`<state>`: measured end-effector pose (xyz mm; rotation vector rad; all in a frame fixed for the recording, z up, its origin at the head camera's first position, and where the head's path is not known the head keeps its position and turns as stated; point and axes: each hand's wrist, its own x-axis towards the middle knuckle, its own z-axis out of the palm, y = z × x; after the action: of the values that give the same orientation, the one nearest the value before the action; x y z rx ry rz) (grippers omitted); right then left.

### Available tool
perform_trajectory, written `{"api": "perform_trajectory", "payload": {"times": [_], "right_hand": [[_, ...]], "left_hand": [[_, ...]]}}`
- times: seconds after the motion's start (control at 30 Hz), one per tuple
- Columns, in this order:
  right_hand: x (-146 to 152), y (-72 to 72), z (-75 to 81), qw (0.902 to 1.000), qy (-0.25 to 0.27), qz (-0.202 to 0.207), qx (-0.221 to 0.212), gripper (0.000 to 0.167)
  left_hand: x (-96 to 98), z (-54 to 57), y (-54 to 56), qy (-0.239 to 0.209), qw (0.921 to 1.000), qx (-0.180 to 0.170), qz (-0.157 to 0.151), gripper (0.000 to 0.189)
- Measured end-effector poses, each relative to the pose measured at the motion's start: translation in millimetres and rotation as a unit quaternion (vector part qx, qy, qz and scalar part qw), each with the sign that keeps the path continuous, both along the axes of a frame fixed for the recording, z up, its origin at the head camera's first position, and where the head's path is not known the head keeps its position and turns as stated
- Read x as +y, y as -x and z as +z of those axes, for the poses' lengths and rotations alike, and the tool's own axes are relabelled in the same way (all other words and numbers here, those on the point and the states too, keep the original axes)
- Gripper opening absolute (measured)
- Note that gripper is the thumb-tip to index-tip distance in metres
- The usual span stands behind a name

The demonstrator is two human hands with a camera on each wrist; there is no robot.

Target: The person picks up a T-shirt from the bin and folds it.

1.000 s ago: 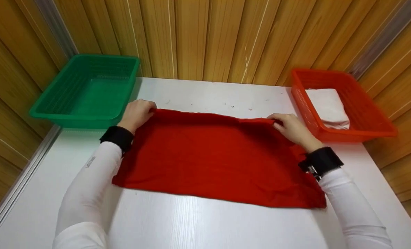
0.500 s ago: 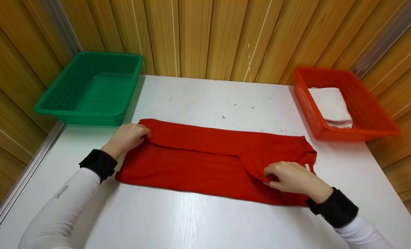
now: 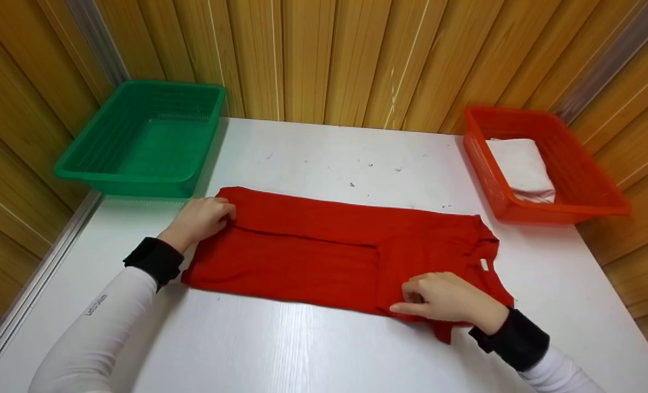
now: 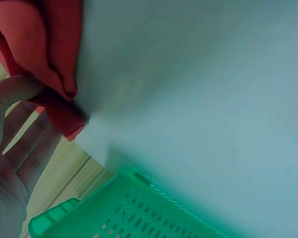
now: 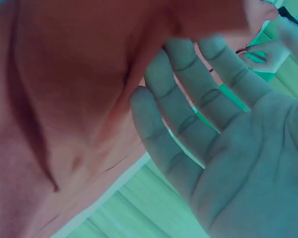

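At the worktop's (image 3: 313, 355) far left corner sits a green plastic basket (image 3: 138, 188) with slotted walls, its flat floor showing. At the far right corner stands an orange-red plastic basket (image 3: 569, 214); it holds a folded white cloth (image 3: 522, 170), which lies against the basket's left wall.

A red T-shirt (image 3: 297, 265) lies across the middle of the worktop, its far side folded over lengthwise and its collar (image 3: 487, 238), with a white label (image 3: 485, 265), towards the right edge. A bit of its fabric juts towards the worktop's near edge.

The left hand (image 3: 199, 219) pinches the shirt's left end between thumb and fingers, near the green basket. The right hand (image 3: 444, 298) rests at the shirt's near side, fingers loosely extended with their tips touching the fabric and a gap beside the thumb.
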<state>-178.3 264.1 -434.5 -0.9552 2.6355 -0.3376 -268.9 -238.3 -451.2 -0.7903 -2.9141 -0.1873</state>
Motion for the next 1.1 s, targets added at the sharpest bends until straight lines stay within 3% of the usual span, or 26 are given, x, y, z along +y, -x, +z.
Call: {"api": "perform_trajectory", "payload": {"times": [0.07, 0.17, 0.2, 0.27, 0.4, 0.53, 0.63, 0.73, 0.9, 1.1], "right_hand": [[3, 2.6, -0.6, 0.9997, 0.007, -0.021, 0.013, 0.041], [10, 7.5, -0.4, 0.9964, 0.013, -0.047, 0.07, 0.028], [13, 9.0, -1.1, 0.9946, 0.012, -0.055, 0.088, 0.028], [18, 11.8, -3.8, 0.9926, 0.005, -0.067, 0.101, 0.046], [28, 16.7, -11.0, 0.9956, -0.016, -0.083, 0.041, 0.087], [33, 19.6, -17.3, 0.9954, -0.025, -0.09, -0.019, 0.106], [34, 20.7, -18.7, 0.9952, -0.027, -0.088, -0.033, 0.114], [35, 21.3, -19.1, 0.9952, -0.03, -0.085, -0.038, 0.118], [34, 20.9, -21.1, 0.9952, -0.034, -0.082, -0.041, 0.12], [36, 25.6, -21.5, 0.994, -0.035, -0.088, -0.055, 0.121]], "left_hand": [[-0.2, 1.6, -1.5, -0.001, 1.0, -0.008, -0.001, 0.01], [0.5, 5.6, -4.3, 0.0, 0.9998, -0.022, 0.002, 0.01], [1.1, 7.2, -5.6, 0.001, 0.9997, -0.025, 0.002, 0.009], [4.3, 10.1, -8.7, 0.001, 0.9996, -0.027, 0.002, 0.009], [14.8, 10.7, -14.7, -0.001, 0.9994, -0.034, -0.004, 0.02], [24.6, 6.4, -19.5, -0.005, 0.9966, -0.083, -0.004, 0.059], [26.9, 1.1, -19.7, 0.002, 0.9917, -0.128, -0.002, 0.088], [23.5, -5.1, -16.6, 0.007, 0.9873, -0.159, -0.004, 0.101], [14.8, -14.5, -10.4, -0.002, 0.982, -0.189, -0.003, 0.108], [11.3, -21.3, -1.6, 0.005, 0.9809, -0.195, -0.003, 0.111]]}}
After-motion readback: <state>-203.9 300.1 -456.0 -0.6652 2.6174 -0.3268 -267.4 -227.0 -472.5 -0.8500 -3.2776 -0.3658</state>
